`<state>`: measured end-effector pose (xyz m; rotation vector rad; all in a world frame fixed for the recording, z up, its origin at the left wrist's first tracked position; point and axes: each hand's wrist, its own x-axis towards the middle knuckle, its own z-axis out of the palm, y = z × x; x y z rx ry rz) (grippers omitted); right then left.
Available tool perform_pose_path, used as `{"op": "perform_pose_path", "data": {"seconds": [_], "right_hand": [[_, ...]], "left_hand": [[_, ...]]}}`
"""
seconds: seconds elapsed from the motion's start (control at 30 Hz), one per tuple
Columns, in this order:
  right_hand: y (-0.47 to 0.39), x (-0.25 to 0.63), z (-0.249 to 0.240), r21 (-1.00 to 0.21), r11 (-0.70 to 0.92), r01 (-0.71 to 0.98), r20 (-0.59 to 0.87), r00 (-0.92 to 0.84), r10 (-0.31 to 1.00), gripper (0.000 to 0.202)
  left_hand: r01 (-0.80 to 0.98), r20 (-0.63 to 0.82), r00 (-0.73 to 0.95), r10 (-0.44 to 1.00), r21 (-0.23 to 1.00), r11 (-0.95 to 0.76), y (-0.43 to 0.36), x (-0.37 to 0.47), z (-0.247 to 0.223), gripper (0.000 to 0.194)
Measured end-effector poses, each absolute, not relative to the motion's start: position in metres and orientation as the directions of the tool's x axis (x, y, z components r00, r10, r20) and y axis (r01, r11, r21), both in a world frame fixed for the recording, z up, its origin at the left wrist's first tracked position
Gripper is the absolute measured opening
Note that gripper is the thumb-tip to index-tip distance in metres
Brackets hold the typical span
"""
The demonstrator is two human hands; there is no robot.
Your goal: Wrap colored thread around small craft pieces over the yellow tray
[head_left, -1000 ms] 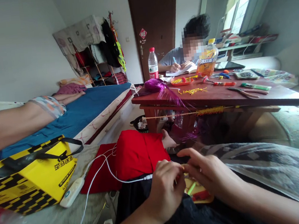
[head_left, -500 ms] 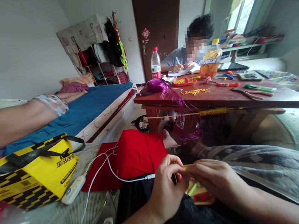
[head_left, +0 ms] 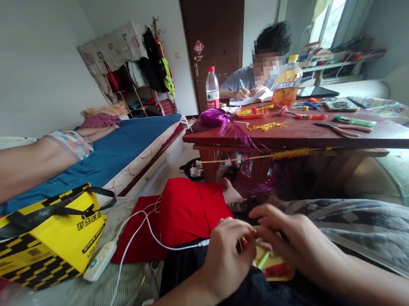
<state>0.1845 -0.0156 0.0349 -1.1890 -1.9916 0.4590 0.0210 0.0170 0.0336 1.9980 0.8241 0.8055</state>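
Observation:
My left hand [head_left: 231, 250] is held over my lap with its thumb and fingers pinched together. What it pinches is too small to name; a bit of red and yellow shows at the fingertips. My right hand [head_left: 296, 240] is close beside it, its fingers stretched out and partly apart, one tip near the left fingertips. Beneath both hands a yellow tray [head_left: 289, 274] rests on my lap. In it lie a light green stick [head_left: 263, 260], a red object [head_left: 277, 269] and small pieces that the right hand partly covers.
Ahead, a dark red table [head_left: 293, 131] bears a purple tinsel bundle [head_left: 211, 118], yellow bits [head_left: 267, 126], pliers [head_left: 337, 129] and two bottles. A person [head_left: 232, 84] writes behind it. Left are a yellow bag [head_left: 66, 230], a white power strip [head_left: 99, 261], a cable and someone lying down.
My right hand has lifted and its fingers have spread, opening a gap from the left hand. The left hand keeps its pinch, and the view has shifted slightly.

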Motion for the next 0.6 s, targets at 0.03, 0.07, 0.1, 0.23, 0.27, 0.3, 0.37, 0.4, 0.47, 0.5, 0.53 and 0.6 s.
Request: {"op": "perform_pose_path", "data": {"seconds": [0.03,0.07,0.1,0.23,0.27,0.3,0.37,0.4,0.47,0.5,0.53,0.6], "right_hand": [[-0.019,0.187,0.034,-0.37,0.675,0.639,0.573,-0.414,0.707,0.02],[-0.021,0.19,0.034,-0.105,0.771,0.628,0.644,-0.548,0.533,0.023],[-0.023,0.193,0.033,0.106,0.801,0.59,0.659,-0.645,0.388,0.024],[-0.026,0.197,0.029,0.261,0.78,0.568,0.644,-0.705,0.297,0.023],[-0.025,0.197,0.029,0.201,0.799,0.567,0.647,-0.689,0.327,0.024],[-0.025,0.195,0.03,0.121,0.814,0.568,0.653,-0.664,0.366,0.025],[-0.024,0.192,0.032,-0.108,0.796,0.595,0.661,-0.555,0.505,0.025],[-0.023,0.189,0.033,-0.266,0.74,0.617,0.631,-0.469,0.618,0.025],[-0.02,0.184,0.036,-0.609,0.515,0.604,0.446,-0.276,0.851,0.024],[-0.018,0.182,0.037,-0.756,0.365,0.544,0.3,-0.208,0.931,0.023],[-0.016,0.18,0.038,-0.863,0.216,0.457,0.148,-0.179,0.973,0.023],[-0.01,0.178,0.039,-0.963,0.004,0.27,-0.051,-0.197,0.979,0.028]], "left_hand": [[0.194,0.086,0.535,0.84,0.956,-0.222,0.019,0.023,0.034,0.013],[0.107,-0.073,0.52,0.851,0.994,0.02,0.021,0.025,0.033,0.012],[0.023,-0.211,0.535,0.818,0.972,0.236,0.023,0.026,0.032,0.012],[-0.162,-0.404,0.614,0.678,0.776,0.61,0.023,0.03,0.03,0.02],[-0.175,-0.385,0.604,0.697,0.79,0.588,0.021,0.03,0.03,0.021],[-0.165,-0.337,0.585,0.738,0.841,0.515,0.019,0.03,0.031,0.021],[-0.06,-0.148,0.534,0.833,0.975,0.212,0.013,0.03,0.033,0.018],[0.028,-0.018,0.515,0.857,1.0,0.004,0.01,0.029,0.033,0.016],[0.198,0.281,0.511,0.812,0.881,-0.43,0.005,0.026,0.033,0.014],[0.257,0.423,0.524,0.739,0.749,-0.611,0.004,0.024,0.032,0.015],[0.288,0.536,0.555,0.637,0.594,-0.751,0.004,0.021,0.031,0.016],[0.27,0.66,0.642,0.391,0.282,-0.921,0.006,0.017,0.03,0.017]]}}
